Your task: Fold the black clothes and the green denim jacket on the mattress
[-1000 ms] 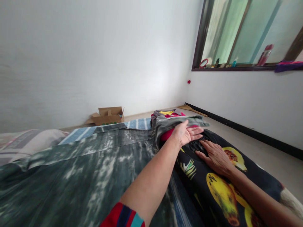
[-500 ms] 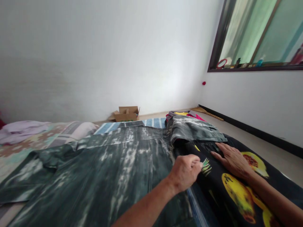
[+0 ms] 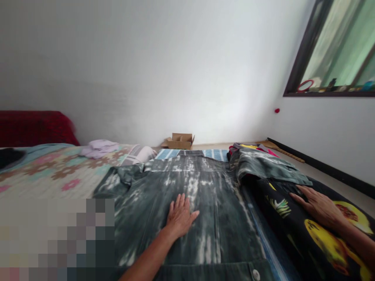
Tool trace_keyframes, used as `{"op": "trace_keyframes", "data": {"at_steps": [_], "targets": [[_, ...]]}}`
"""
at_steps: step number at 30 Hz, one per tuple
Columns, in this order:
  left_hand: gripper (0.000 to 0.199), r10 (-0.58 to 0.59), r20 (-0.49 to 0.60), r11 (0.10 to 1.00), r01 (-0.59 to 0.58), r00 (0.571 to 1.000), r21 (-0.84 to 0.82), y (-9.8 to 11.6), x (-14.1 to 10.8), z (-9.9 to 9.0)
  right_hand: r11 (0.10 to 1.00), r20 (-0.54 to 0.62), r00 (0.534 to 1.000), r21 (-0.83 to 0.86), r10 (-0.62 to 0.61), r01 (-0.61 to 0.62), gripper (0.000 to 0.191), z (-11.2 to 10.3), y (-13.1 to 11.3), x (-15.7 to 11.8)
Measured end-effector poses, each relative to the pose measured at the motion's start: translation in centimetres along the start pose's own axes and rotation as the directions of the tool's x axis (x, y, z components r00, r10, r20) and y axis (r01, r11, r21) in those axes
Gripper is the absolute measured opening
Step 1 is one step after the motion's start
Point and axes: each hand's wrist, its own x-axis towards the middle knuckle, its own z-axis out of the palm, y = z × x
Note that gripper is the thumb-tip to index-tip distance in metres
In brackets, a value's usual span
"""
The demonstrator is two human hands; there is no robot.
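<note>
A dark green and white tie-dye shirt (image 3: 205,187) lies spread out flat in front of me. My left hand (image 3: 179,216) rests palm down on its middle, fingers apart. One sleeve of that shirt (image 3: 265,166) is folded over a pile of colourful clothes (image 3: 249,147) to the right. My right hand (image 3: 319,205) lies flat on a black garment with yellow fruit prints (image 3: 328,238) at the right edge. Neither hand grips anything.
A floral patterned bedspread (image 3: 43,175) lies to the left, with a red cushion (image 3: 32,127) and a lilac cloth (image 3: 99,147) behind it. An open cardboard box (image 3: 180,141) stands against the far white wall. A window sill (image 3: 331,93) with small items is upper right.
My left hand has let go of the sleeve on the clothes pile and moved left onto the middle of the tie-dye shirt. The view has swung left. My right hand stays on the black garment.
</note>
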Motion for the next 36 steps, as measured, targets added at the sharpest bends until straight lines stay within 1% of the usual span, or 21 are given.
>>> {"op": "trace_keyframes", "data": {"at_steps": [1, 2, 6, 9, 13, 16, 20, 25, 29, 34, 36], "targets": [[0.073, -0.016, 0.008, 1.000, 0.016, 1.000, -0.003, -0.3, -0.5, 0.1, 0.997, 0.038, 0.997, -0.020, -0.070, 0.071, 0.050, 0.5, 0.7, -0.1], [0.074, -0.028, 0.016, 1.000, 0.028, 0.999, -0.009, -0.6, -0.9, 0.1, 0.993, 0.060, 0.993, -0.045, -0.103, 0.106, 0.052, 1.0, 1.5, -0.1], [0.076, -0.046, 0.013, 0.998, 0.046, 0.999, -0.042, -1.0, -2.0, 0.8, 0.983, 0.114, 0.985, -0.119, -0.128, 0.141, 0.059, 2.8, 4.1, 0.0], [0.077, -0.054, 0.004, 0.998, 0.054, 0.999, -0.039, -1.2, -2.0, 1.6, 0.970, 0.109, 0.977, -0.141, -0.185, 0.199, 0.056, 3.5, 5.5, 0.0], [0.078, -0.059, 0.001, 0.998, 0.059, 0.998, -0.021, -1.4, -1.8, 2.4, 0.934, 0.065, 0.955, -0.197, -0.289, 0.297, 0.049, 4.0, 6.6, 0.1], [0.076, -0.056, -0.011, 0.998, 0.056, 0.998, -0.001, -1.3, -1.8, 2.2, 0.911, 0.057, 0.947, -0.261, -0.316, 0.320, 0.047, 3.8, 6.3, 0.2], [0.073, -0.068, -0.024, 0.996, 0.069, 0.997, 0.051, -1.2, -1.7, 1.6, 0.896, 0.081, 0.948, -0.310, -0.307, 0.317, 0.046, 2.7, 4.5, 0.4], [0.072, -0.063, -0.035, 0.993, 0.066, 0.997, 0.095, -1.4, -1.0, 1.5, 0.902, 0.057, 0.960, -0.331, -0.273, 0.276, 0.041, 1.8, 2.6, 0.9], [0.072, -0.070, -0.028, 0.991, 0.073, 0.997, 0.112, -1.5, -0.9, 1.5, 0.918, 0.055, 0.971, -0.317, -0.234, 0.239, 0.040, 1.7, 2.4, 1.0], [0.072, -0.082, -0.029, 0.989, 0.085, 0.996, 0.124, -1.4, -0.8, 1.3, 0.922, 0.055, 0.971, -0.305, -0.232, 0.238, 0.043, 1.8, 2.4, 1.0], [0.072, -0.079, -0.034, 0.989, 0.082, 0.996, 0.123, -1.5, -0.8, 1.3, 0.932, 0.052, 0.977, -0.293, -0.206, 0.212, 0.043, 1.7, 2.2, 1.1]]}}
